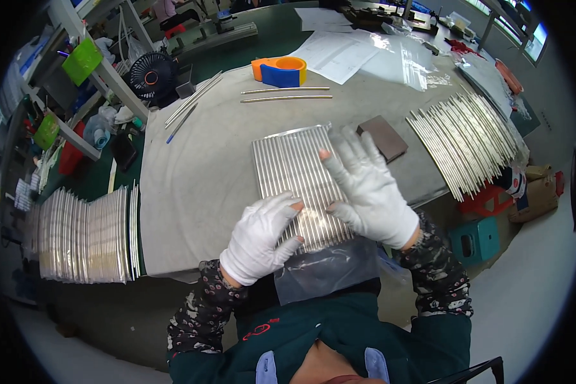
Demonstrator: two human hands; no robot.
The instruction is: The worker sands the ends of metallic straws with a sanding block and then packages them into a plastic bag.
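In front of me lies a flat row of thin silvery metal rods (pixel 297 168), side by side in a clear plastic bag (pixel 326 272). The bag's loose end hangs over the table's near edge. My left hand (pixel 259 237), in a white glove with some bare fingertips, rests at the lower left of the row, thumb and fingers apart. Across the right side of the rods, my right hand (pixel 374 198) is spread, its fingers pointing away from me. It wears a matching glove; whether it presses on the bag I cannot tell. Just beyond it sits a dark brown block (pixel 383 137).
Many rods (pixel 464 144) lie fanned at the right table edge, and bagged rods (pixel 86 233) are stacked at left. An orange and blue tape dispenser (pixel 280 72), loose rods (pixel 287 94), a blue pen (pixel 181 123) and papers (pixel 336 54) lie farther back. A small black fan (pixel 152 75) stands at left.
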